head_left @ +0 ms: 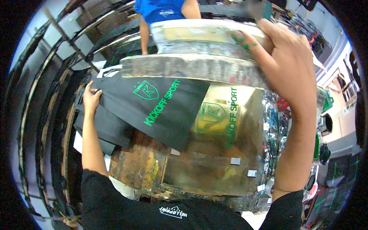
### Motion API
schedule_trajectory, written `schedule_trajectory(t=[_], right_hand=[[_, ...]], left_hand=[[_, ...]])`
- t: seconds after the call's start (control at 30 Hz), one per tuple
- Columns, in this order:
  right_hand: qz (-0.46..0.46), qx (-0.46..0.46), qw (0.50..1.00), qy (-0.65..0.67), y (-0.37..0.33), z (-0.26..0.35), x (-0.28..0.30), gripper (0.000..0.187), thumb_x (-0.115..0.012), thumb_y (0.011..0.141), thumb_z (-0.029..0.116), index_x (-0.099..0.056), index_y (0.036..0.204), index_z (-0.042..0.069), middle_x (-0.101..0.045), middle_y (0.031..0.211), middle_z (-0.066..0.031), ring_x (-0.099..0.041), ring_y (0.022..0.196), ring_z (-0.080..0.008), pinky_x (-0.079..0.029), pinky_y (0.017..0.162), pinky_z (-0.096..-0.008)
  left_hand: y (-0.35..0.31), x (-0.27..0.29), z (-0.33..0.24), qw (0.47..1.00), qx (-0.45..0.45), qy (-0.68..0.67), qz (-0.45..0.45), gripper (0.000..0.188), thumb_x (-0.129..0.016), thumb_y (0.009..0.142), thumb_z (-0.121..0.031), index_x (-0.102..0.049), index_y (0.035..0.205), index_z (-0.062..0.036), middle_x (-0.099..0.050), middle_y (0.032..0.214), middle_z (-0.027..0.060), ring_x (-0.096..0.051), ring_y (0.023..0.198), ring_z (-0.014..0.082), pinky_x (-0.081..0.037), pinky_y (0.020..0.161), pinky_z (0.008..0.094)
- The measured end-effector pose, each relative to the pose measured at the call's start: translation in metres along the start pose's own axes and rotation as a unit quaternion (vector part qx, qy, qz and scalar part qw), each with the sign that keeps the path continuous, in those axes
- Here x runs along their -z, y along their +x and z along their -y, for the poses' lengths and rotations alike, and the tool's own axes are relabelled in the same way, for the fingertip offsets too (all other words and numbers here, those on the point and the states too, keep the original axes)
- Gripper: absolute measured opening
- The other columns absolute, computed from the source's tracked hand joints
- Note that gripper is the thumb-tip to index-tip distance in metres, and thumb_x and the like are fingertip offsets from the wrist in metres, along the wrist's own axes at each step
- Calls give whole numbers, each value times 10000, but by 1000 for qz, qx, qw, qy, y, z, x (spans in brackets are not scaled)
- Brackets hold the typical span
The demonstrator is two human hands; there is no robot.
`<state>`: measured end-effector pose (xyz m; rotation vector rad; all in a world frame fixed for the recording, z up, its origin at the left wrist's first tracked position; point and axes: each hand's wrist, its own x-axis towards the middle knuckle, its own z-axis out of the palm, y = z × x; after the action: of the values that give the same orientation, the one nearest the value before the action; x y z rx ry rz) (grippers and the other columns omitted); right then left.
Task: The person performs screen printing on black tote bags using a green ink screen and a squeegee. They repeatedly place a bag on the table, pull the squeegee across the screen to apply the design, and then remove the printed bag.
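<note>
My left hand [91, 99] pinches the left edge of a black cloth panel [168, 99] between thumb and fingers. The panel carries a green shield and green lettering, and lies slanted over a glossy brownish printing board [245, 145]. To its right, a similar green print [214, 115] shows on the board itself. My right hand [285, 61] is closed on a raised, ink-stained screen-printing frame [184, 67], which stands tilted beyond the panel. Green ink marks the thumb. The frame hides the panel's far edge, and some of my right fingers are behind it.
More black cloth [107, 124] lies under the panel at left. Small pale tabs [235, 161] stick to the board. Ink-spotted bench edge [272, 126] and ink containers [326, 124] are at right. A person in blue [165, 11] stands beyond the frame. Dark rails [46, 96] run along the left.
</note>
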<state>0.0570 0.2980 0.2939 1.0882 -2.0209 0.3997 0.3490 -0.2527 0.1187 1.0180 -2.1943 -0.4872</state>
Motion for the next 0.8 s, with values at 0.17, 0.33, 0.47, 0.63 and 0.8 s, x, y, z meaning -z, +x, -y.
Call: schedule_trajectory(t=[0.17,0.33,0.47,0.63,0.8], right_hand=[[50,-44,998,7,0,8,3,549,-609,985,555,-673,920,13,-680,863,-204,-662,907,-411,-439,872,-523],[68,-52,996,7,-8,17,10,493,-611,995,512,-700,1025,28,-696,882,-220,-663,919,-438,-438,878,-514],[96,-57,994,6,-5,13,10,445,-616,1002,469,-704,1084,40,-719,962,-244,-670,952,-443,-444,901,-503],[71,-48,995,-42,-14,-8,1,497,-605,1023,445,-693,1221,-2,-705,1143,-265,-645,1090,-436,-441,986,-484],[117,-68,990,-47,-15,1,4,523,-609,1027,443,-677,1289,-5,-684,1244,-271,-623,1160,-431,-440,1005,-475]], left_hand=[[-31,-9,71,977,7,162,-140,970,-804,919,-450,-330,1624,17,-440,1497,340,-446,1390,488,-367,1189,503],[-172,7,35,992,-98,79,-25,647,-757,969,-292,-546,1503,8,-525,1526,250,-442,1474,414,-330,1235,490],[-215,21,45,976,-161,137,58,722,-769,941,-387,-528,1536,-58,-467,1614,204,-341,1553,413,-209,1297,542],[-213,2,56,960,-167,192,114,882,-620,978,-611,-416,1607,-28,-356,1692,195,-218,1609,391,-107,1318,550],[-221,-8,81,950,-143,240,138,934,-541,984,-688,-401,1612,-11,-339,1702,186,-243,1598,386,-110,1315,548]])
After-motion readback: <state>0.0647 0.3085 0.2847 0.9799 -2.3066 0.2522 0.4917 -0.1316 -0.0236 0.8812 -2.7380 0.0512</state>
